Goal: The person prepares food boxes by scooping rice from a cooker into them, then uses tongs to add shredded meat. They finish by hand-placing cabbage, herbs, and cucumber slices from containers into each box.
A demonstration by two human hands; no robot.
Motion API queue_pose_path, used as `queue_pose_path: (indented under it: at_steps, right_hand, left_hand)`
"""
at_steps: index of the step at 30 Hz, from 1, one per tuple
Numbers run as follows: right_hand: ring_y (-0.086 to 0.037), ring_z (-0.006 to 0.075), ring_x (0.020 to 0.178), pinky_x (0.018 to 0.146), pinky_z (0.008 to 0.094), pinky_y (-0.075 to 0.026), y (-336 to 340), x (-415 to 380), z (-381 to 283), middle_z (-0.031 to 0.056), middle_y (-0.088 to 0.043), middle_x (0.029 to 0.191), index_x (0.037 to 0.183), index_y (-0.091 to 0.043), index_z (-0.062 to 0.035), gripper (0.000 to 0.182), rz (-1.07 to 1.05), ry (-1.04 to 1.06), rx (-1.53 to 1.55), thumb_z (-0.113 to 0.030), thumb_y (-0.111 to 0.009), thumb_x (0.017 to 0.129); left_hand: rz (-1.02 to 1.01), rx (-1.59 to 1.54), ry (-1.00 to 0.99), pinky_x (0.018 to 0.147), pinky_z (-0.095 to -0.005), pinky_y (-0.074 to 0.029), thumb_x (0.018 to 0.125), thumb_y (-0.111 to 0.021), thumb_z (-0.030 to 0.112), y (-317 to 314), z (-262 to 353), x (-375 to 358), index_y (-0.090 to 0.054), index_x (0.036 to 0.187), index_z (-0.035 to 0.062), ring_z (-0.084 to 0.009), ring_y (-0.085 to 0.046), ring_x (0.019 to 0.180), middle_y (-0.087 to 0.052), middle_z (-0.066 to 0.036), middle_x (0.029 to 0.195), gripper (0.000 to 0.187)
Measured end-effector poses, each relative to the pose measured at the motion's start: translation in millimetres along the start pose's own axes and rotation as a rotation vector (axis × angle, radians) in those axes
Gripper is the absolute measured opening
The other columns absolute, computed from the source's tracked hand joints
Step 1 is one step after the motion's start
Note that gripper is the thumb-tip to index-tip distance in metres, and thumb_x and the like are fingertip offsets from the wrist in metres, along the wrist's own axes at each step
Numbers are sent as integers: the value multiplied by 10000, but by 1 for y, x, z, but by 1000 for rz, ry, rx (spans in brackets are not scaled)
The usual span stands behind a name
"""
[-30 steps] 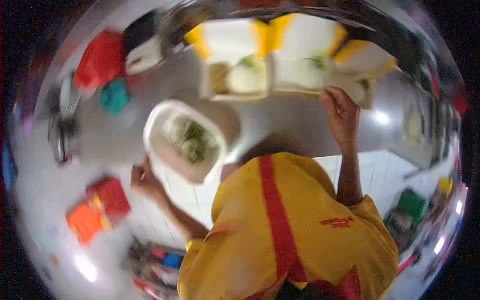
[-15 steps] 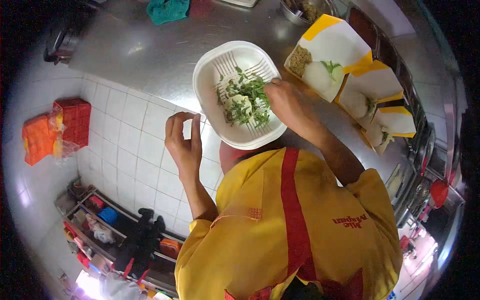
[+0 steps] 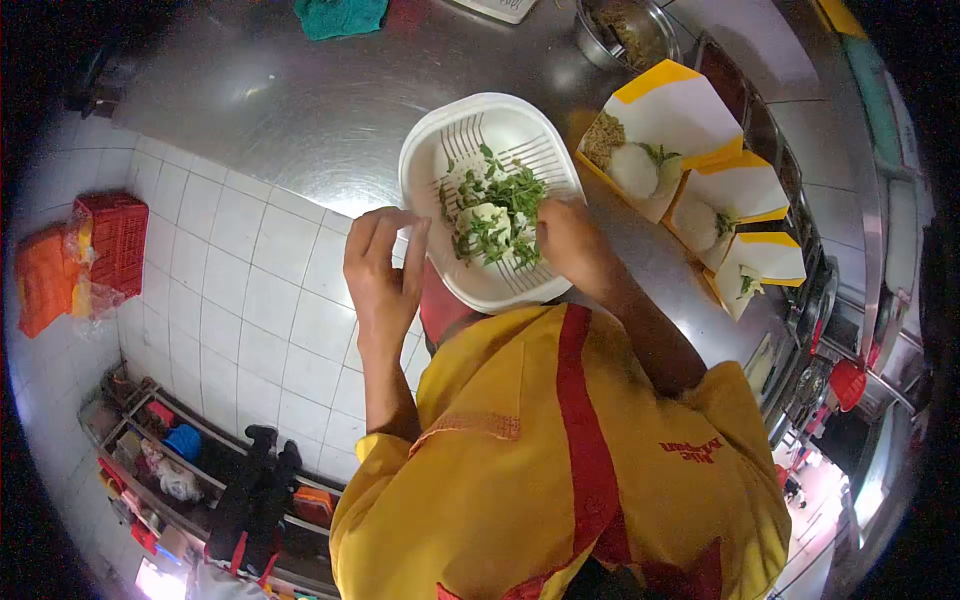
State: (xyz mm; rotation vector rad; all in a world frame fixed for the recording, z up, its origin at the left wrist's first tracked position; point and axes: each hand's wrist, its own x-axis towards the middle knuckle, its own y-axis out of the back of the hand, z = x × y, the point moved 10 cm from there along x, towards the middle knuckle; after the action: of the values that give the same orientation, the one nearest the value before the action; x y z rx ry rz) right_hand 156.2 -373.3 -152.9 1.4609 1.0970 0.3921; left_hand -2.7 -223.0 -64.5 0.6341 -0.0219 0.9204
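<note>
A white slotted plastic basket [image 3: 425, 165] sits at the front edge of the metal counter, close to my body. Inside lie chopped green leaves [image 3: 515, 190] mixed with pale white pieces [image 3: 488, 222]. My right hand [image 3: 578, 245] reaches over the basket's right rim, its fingers closed at the edge of the leaves; the fingertips are partly hidden. My left hand [image 3: 383, 275] hovers by the basket's left side, fingers bent and thumb apart, holding nothing visible.
Right of the basket, three open cartons [image 3: 690, 115] with yellow edges hold white rounded food, greens and, in the largest, brown crumbly food. Behind them stands a metal bowl [image 3: 600, 45]. A green cloth [image 3: 340, 15] lies at the counter's back. Red crates [image 3: 112, 240] stand left.
The view has shifted slightly, so the basket and cartons appear moved. My right hand has moved lower along the leaves. The fingers of my left hand have changed their bend slightly.
</note>
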Motion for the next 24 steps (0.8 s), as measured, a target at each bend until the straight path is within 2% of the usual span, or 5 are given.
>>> queue_pose_path:
  at_steps: [3, 5, 11, 19, 24]
  right_hand:
    - [-599, 228, 545, 502, 337, -476, 52, -27, -2, 168, -624, 679, 805, -630, 52, 98, 175, 119, 482, -38, -592, 795]
    - [-494, 98, 437, 399, 235, -380, 51, -37, 2, 87, -602, 647, 832, -619, 39, 125, -156, -86, 940, -83, -594, 847]
    - [-451, 42, 447, 410, 207, -348, 52, -57, 5, 29, -598, 665, 888, -626, -5, 161, -342, -161, 1377, -161, -591, 868]
    - [-483, 51, 469, 420, 204, -363, 65, -68, 13, 50, -603, 678, 949, -602, 23, 142, -121, 106, 1246, -101, -566, 889]
    - [-480, 50, 471, 422, 201, -362, 63, -73, 43, 41, -604, 688, 951, -605, 18, 142, -66, -12, 1234, -104, -571, 886]
  left_hand:
    - [-49, -26, -48, 674, -349, -462, 767, -659, 6, -9, 7, 4, -611, 828, 3, -270, -573, 759, -602, -122, 836, 77]
    - [-96, -66, -68, 684, -343, -465, 775, -646, 3, -20, 11, 7, -615, 838, 2, -266, -579, 766, -607, -127, 843, 70]
    - [-356, -470, 235, 782, -276, -449, 894, -570, 134, -79, 12, -1, -605, 1006, -20, -159, -589, 873, -628, -102, 971, 193]
    - [-950, -797, 451, 807, -262, -437, 877, -552, -3, -150, 35, -53, -515, 1182, -10, -124, -575, 852, -633, -84, 997, 307]
    - [-850, -785, 443, 746, -245, -456, 891, -512, -27, -148, 37, -38, -519, 1152, -16, -120, -587, 778, -643, -79, 867, 262]
